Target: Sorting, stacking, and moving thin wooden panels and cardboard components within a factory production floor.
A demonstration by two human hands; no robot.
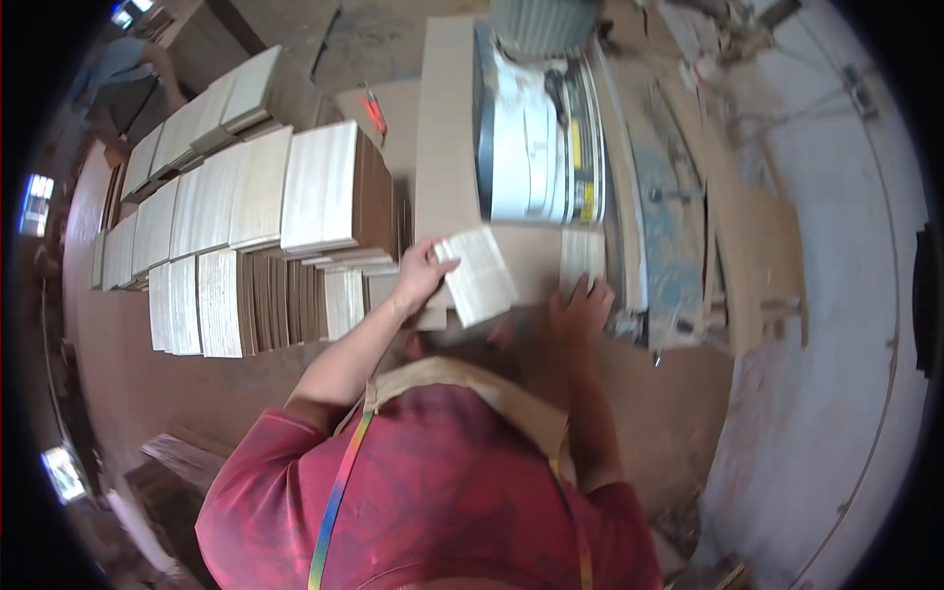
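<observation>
My left hand [421, 276] grips the left edge of a pale, squarish wooden board [480, 279], which is tilted in front of my apron. To its right, my right hand [583, 307] has its fingers on the near end of a second pale wooden board [583, 256]. That board lies flat on the brown work surface, just below a white machine [526, 147] with black and yellow markings. The underside of my right hand and its palm are hidden.
Several stacks of pale boards [202, 216] fill the left side. A red-handled tool [374, 110] lies beyond them. A ribbed grey motor housing [546, 22] stands at the far end of the machine. A brown sheet [762, 256] and a white wall [826, 324] are at right. Another person [128, 84] is at far left.
</observation>
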